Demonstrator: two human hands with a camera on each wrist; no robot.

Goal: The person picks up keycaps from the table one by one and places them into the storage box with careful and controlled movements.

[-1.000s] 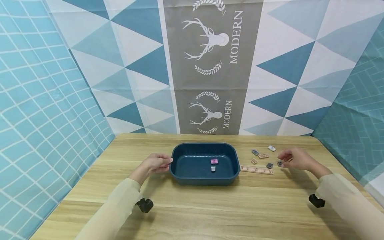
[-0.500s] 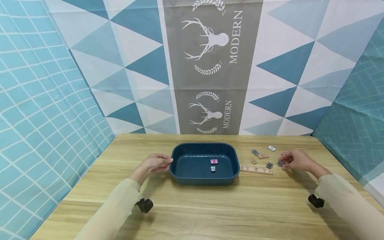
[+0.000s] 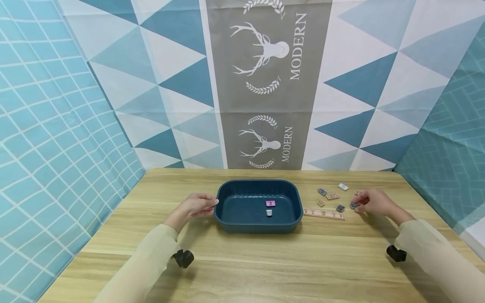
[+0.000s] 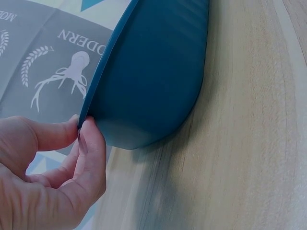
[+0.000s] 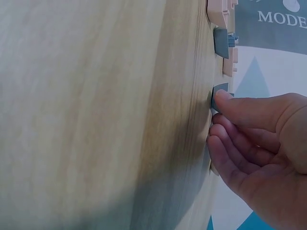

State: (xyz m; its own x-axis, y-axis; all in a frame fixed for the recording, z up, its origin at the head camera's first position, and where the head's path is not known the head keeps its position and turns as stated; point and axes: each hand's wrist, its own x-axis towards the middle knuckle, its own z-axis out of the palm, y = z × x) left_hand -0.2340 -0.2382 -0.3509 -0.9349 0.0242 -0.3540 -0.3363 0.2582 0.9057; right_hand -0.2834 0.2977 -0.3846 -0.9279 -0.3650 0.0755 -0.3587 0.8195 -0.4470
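Observation:
A dark blue tray [image 3: 257, 229] stands on the table, with a pink piece [image 3: 270, 203] and a small white piece [image 3: 269, 213] inside. My left hand [image 3: 196, 207] pinches its left rim; the left wrist view shows thumb and fingers [image 4: 91, 158] on either side of the tray's edge [image 4: 144, 81]. At the right, my right hand [image 3: 376, 203] is at a small dark grey piece [image 3: 353, 205]. In the right wrist view the thumb of my right hand [image 5: 259, 139] lies on that grey piece [image 5: 218, 91], with the other fingers curled beside it.
Right of the tray lies a long beige strip [image 3: 323, 214]. Behind it are another grey piece [image 3: 340, 208], a small beige piece [image 3: 321, 203], a beige block [image 3: 332, 196], a blue-grey piece [image 3: 322, 192] and a white piece [image 3: 343, 187]. Patterned cloth hangs behind the table.
My right hand has closed in slightly on the grey piece, which has shifted a little. My left hand has stayed at the tray's rim.

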